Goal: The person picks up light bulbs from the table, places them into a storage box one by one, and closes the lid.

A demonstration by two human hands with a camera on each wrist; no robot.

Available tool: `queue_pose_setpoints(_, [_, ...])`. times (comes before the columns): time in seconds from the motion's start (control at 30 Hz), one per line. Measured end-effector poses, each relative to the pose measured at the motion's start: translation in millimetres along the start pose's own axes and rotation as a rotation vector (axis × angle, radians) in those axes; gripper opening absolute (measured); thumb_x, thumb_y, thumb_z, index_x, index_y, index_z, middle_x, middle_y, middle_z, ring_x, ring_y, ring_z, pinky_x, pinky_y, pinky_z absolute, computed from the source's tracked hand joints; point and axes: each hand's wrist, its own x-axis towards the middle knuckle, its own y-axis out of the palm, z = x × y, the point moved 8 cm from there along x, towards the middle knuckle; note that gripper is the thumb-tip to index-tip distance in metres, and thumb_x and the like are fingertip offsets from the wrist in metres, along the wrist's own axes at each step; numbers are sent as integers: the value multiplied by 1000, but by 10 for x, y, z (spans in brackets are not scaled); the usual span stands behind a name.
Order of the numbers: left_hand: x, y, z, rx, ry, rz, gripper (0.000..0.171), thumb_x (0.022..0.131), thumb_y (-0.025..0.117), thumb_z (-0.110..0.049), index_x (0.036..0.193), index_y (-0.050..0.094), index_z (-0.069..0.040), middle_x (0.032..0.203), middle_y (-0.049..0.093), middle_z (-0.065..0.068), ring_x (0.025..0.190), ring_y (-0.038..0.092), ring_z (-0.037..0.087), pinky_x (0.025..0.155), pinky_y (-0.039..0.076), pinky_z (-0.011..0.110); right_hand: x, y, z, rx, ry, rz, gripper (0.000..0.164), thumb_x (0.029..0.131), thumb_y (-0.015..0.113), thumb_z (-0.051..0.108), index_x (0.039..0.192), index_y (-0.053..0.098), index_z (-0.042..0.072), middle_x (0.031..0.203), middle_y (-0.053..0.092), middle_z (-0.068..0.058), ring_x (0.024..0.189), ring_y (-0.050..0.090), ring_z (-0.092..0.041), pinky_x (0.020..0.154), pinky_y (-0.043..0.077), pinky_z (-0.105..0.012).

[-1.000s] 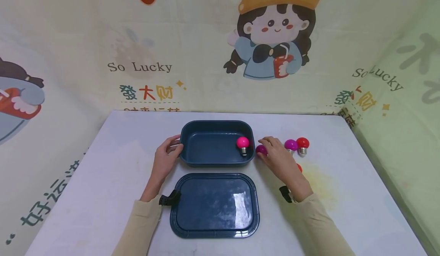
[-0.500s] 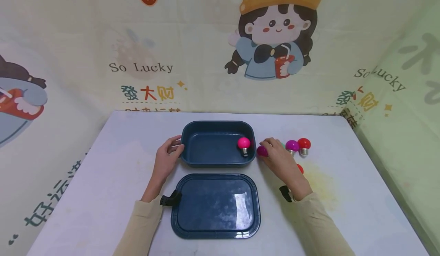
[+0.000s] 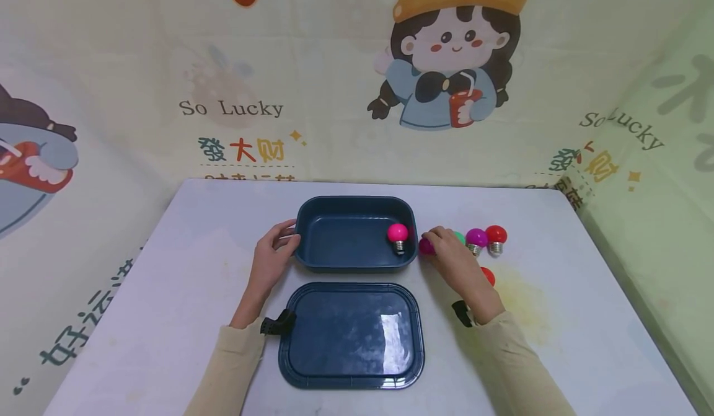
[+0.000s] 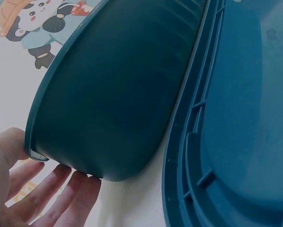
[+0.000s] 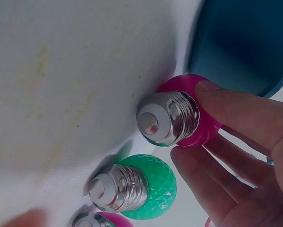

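Note:
The dark blue box (image 3: 351, 266) stands uncovered at the table's middle. My left hand (image 3: 273, 252) is at its left end; in the left wrist view the thumb (image 4: 9, 142) meets the rim and extended fingertips touch the outer wall. Just beyond the right end, my right hand (image 3: 452, 258) holds a purple-pink light bulb (image 5: 205, 118) between thumb and fingers, its metal screw base showing in the right wrist view. A pink bulb (image 3: 398, 233) lies inside the box near the right wall. Beside the right hand sits a green faceted bulb (image 5: 153, 187), mostly hidden in the head view.
A purple bulb (image 3: 476, 237) and a red bulb (image 3: 496, 234) lie further right on the white table (image 3: 167, 292). Another red bulb (image 3: 488, 276) shows partly behind the right wrist. The blue lid (image 3: 351, 335) lies flat in front of the box, between the forearms.
The right hand's fingers have closed in around the purple-pink bulb, and more of the green bulb shows. The left hand keeps its place at the box, while the whole view shifts slightly.

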Motion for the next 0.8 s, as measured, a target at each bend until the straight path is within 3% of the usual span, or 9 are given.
queue_pose_setpoints(0.43, [7,11,-17,15,3,-2,42,100,58,-13,140,52,0,133,58,24,121,60,36,83,49,11,8,-110,9,15,-31,-50,50,75,85,2,121,67,-2,115,64,-20,107,62,-34,86,58,-43])
queue_pose_setpoints(0.8, [158,26,361,-2,14,-11,43,99,62,-23,141,55,-12,133,60,17,120,60,30,79,50,12,4,-241,57,43,-35,-90,49,76,84,2,121,66,-1,117,63,-18,109,60,-33,87,57,-44])
